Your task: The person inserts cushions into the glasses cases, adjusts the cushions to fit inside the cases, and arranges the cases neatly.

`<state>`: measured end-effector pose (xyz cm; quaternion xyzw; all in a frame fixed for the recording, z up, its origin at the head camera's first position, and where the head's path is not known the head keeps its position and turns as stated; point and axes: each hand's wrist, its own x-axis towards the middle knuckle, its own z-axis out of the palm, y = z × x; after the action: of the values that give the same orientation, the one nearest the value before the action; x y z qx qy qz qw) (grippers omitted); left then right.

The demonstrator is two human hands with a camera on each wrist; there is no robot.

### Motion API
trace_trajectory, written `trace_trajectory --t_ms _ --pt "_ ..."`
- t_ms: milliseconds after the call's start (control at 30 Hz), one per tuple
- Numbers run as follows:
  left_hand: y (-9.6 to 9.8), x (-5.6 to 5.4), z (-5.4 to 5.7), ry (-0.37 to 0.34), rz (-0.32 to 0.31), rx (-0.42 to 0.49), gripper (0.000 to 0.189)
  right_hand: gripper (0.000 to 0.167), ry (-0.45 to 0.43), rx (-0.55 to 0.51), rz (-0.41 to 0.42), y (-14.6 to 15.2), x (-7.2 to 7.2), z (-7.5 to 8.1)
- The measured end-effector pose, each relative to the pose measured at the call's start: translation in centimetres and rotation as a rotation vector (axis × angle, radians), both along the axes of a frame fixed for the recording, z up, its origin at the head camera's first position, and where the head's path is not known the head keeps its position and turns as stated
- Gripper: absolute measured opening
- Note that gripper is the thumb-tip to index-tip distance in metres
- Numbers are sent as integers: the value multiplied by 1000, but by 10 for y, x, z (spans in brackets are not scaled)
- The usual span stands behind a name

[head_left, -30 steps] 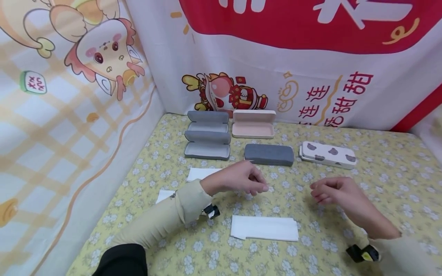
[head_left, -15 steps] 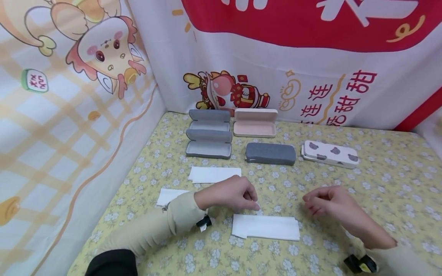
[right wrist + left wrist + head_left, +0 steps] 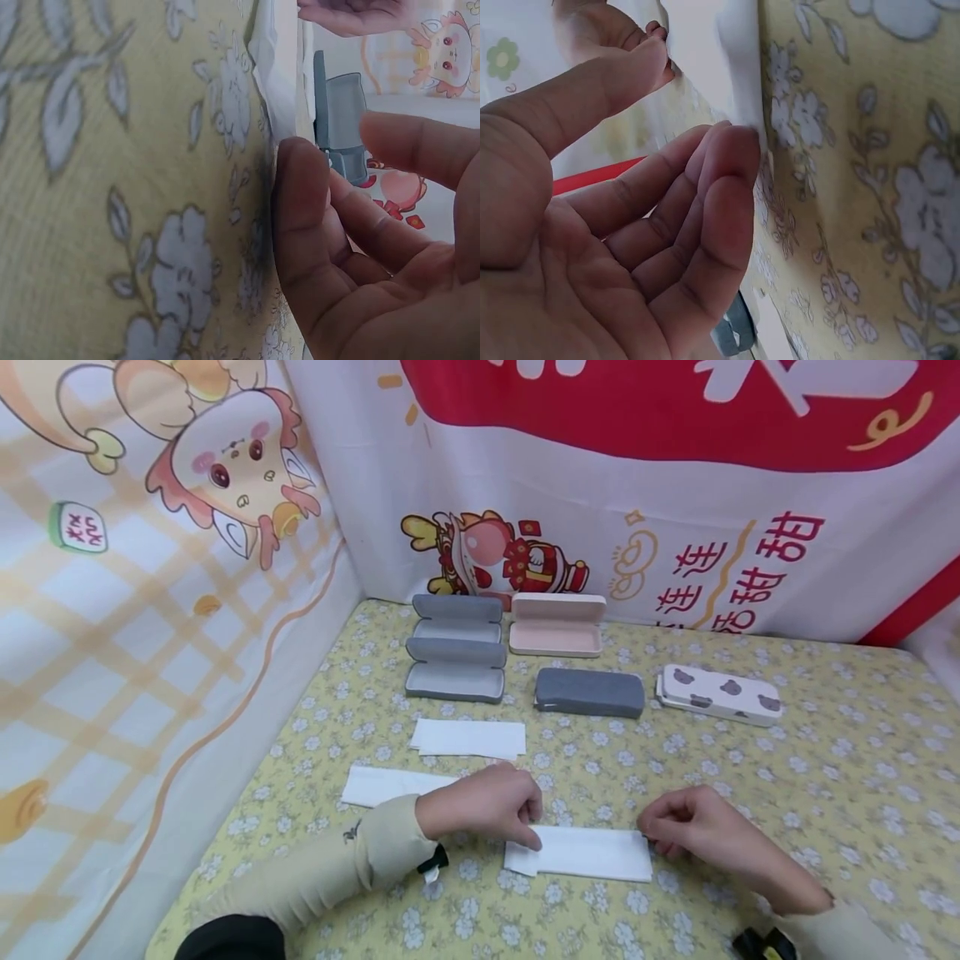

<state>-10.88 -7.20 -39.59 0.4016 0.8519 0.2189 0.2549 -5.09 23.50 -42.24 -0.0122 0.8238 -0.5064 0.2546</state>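
A folded white cloth (image 3: 592, 852) lies flat in front of me on the table; whether it is fabric or paper is hard to tell. At its left end is my left hand (image 3: 483, 802), the thumb over the top and bent fingertips touching the far edge. The left wrist view shows a gap between thumb and fingers (image 3: 727, 195). My right hand (image 3: 701, 831) is at the cloth's right end. In the right wrist view its fingertips (image 3: 300, 180) meet the cloth's edge, while the thumb (image 3: 405, 142) stands apart.
Two more folded white cloths (image 3: 472, 737) lie to the left, one partly behind my left forearm. Two open grey glasses cases (image 3: 455, 681) and an open pink one (image 3: 557, 639) stand at the back. A closed grey case (image 3: 588, 692) and a bear-patterned white case (image 3: 720, 693) lie rightward.
Both hands have come down and toward me, the left also leftward and the right slightly leftward, reaching the two ends of the nearest cloth. The cloths and cases stay put.
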Motion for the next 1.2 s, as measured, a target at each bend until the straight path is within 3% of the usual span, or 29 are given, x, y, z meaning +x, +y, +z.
trace_trajectory --t_ms 233,467,667,833,1200 --pt "0 0 -4 37 25 -68 58 21 81 89 80 -10 -1 -1" --pt "1 1 -8 38 32 -85 37 18 142 140 146 -17 -3 1" --pt "1 2 -9 21 33 -87 36 14 164 198 188 -19 -3 1" --pt "1 4 -8 -8 46 -76 29 14 182 219 194 -19 1 0" --pt "-2 2 -9 -126 80 -19 15 16 176 155 142 -19 6 1"
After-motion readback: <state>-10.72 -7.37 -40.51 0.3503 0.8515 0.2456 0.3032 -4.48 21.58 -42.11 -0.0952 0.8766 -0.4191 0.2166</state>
